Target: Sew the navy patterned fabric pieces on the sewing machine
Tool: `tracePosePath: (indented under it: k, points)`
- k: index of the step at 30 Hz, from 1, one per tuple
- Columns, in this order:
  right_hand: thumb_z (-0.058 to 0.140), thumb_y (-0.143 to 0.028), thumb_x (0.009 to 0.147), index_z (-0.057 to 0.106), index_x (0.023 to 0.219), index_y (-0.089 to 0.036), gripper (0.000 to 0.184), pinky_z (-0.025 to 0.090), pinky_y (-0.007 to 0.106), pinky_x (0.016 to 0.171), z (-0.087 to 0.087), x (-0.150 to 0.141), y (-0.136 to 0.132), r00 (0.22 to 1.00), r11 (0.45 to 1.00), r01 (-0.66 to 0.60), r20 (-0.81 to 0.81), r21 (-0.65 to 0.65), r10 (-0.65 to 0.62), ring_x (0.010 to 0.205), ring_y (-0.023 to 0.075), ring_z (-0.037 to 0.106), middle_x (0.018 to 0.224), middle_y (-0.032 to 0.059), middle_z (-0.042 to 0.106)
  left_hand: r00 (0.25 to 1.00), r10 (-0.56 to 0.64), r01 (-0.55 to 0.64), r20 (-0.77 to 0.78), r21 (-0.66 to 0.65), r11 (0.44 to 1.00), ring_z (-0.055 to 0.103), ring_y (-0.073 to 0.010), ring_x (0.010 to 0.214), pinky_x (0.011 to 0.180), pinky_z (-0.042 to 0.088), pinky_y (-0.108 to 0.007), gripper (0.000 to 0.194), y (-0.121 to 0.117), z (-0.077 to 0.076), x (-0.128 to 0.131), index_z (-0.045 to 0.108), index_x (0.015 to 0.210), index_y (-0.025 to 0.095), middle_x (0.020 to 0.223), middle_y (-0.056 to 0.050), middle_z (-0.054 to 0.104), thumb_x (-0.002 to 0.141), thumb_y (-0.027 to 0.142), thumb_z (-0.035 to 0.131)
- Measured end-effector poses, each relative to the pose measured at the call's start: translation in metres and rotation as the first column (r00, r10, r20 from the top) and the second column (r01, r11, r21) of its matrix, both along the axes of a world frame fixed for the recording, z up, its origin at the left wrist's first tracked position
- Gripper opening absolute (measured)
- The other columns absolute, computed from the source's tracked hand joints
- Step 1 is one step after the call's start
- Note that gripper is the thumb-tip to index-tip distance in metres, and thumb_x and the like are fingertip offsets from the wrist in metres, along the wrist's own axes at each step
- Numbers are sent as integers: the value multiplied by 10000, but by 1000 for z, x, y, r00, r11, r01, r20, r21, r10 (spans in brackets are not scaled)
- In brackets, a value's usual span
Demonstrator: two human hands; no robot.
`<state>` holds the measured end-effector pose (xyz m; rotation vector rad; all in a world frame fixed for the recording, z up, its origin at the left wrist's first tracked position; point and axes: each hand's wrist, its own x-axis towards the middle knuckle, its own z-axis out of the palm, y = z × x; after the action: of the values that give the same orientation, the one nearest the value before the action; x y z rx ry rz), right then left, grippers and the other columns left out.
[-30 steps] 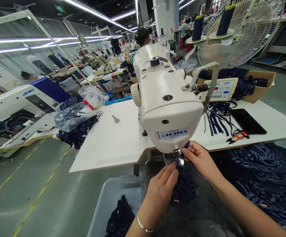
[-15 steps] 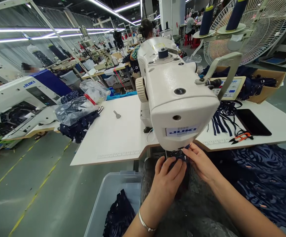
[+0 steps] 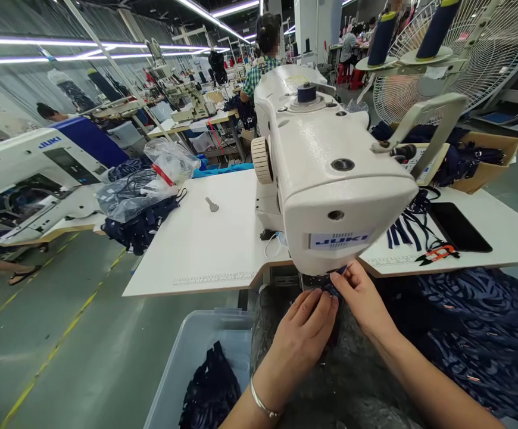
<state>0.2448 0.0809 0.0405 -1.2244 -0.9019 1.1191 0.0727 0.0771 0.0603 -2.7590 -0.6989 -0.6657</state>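
A white JUKI sewing machine [image 3: 330, 173] stands on the white table [image 3: 209, 244] in front of me. Under its head lies dark navy lace fabric [image 3: 330, 292]. My left hand [image 3: 301, 336] rests flat on the fabric, fingers stretched toward the needle area, a bracelet on its wrist. My right hand [image 3: 361, 295] pinches the fabric edge just below the machine head. The needle itself is hidden by the machine head.
A grey plastic bin [image 3: 187, 375] with dark fabric sits at lower left. Navy straps [image 3: 404, 223], orange snips [image 3: 437, 254] and a black phone [image 3: 458, 226] lie on the table's right. A plastic bag of fabric [image 3: 143, 190] sits at the left. A fan [image 3: 455, 53] stands behind; other people sew farther back.
My left hand has gone from pinching the fabric to lying flat on it. Both hands pushed closer under the machine head, and my view shifted a little nearer and left.
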Motion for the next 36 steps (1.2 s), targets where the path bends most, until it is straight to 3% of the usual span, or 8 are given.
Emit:
tracePosePath:
  k: [5, 8, 12, 16, 22, 26, 31, 36]
  points:
    - [620, -403, 867, 536, 852, -227, 196, 388, 243, 643, 5, -2, 3, 999, 999, 21, 33, 41, -22, 646, 141, 404, 711, -41, 456, 998, 20, -23, 60, 58, 998, 522, -202, 1235, 1084, 426, -340, 410, -1, -3, 0, 584, 1279, 97, 1277, -84, 616, 1007, 120, 278]
    - [598, -394, 878, 539, 843, -219, 187, 374, 244, 637, 4, -2, 7, 999, 998, 1, 49, 69, -4, 638, 138, 385, 697, -46, 429, 994, 31, -42, 101, 109, 993, 545, -198, 1199, 1021, 465, -326, 382, 4, -10, 0, 621, 1235, 118, 1240, -77, 640, 996, 113, 323]
    - [582, -373, 893, 544, 906, -216, 162, 383, 248, 674, 1, 1, 9, 1000, 997, -7, 28, 78, 5, 690, 142, 422, 752, -35, 470, 991, 32, -40, 127, 62, 997, 570, -206, 1151, 973, 477, -335, 353, 9, -17, 4, 629, 1231, 139, 1222, -67, 654, 991, 135, 369]
    - [596, -374, 878, 522, 866, -219, 172, 385, 245, 662, 4, -2, 6, 1000, 997, 14, 3, 73, -14, 677, 142, 421, 734, -39, 463, 978, 61, -68, 199, 26, 997, 591, -196, 1091, 1020, 432, -348, 329, 5, -11, 6, 647, 1203, 160, 1164, -55, 685, 1001, 174, 388]
    - [613, -416, 883, 512, 903, -239, 204, 406, 250, 693, 4, -7, 0, 998, 998, 56, -10, 14, -56, 727, 156, 452, 792, -25, 491, 994, -45, 40, 102, 52, 998, 569, -167, 1160, 1069, 431, -321, 369, 2, 3, 0, 595, 1257, 97, 1209, -73, 662, 1001, 105, 330]
    - [608, -439, 903, 539, 967, -257, 205, 413, 241, 696, -1, -3, -2, 1000, 999, 10, 10, -43, -10, 744, 154, 442, 821, -20, 484, 998, -11, 9, 62, 29, 1000, 537, -176, 1222, 1103, 417, -339, 358, -1, -1, -2, 552, 1310, 98, 1261, -76, 634, 994, 113, 385]
    - [618, -422, 899, 550, 1007, -265, 203, 411, 242, 708, -2, -1, -1, 1000, 1000, -1, -3, -4, 1, 760, 156, 440, 804, -24, 474, 997, 17, -20, 78, 40, 999, 546, -202, 1213, 1081, 441, -341, 364, -4, -5, 1, 555, 1307, 79, 1287, -83, 618, 991, 104, 378]
    - [623, -400, 886, 542, 918, -245, 178, 411, 241, 695, 1, 0, 1, 1000, 1000, 3, 22, -12, -3, 736, 150, 447, 788, -29, 483, 995, 43, -48, 92, 51, 998, 561, -205, 1198, 1067, 450, -338, 372, -4, -3, 3, 572, 1288, 78, 1256, -86, 634, 983, 80, 360]
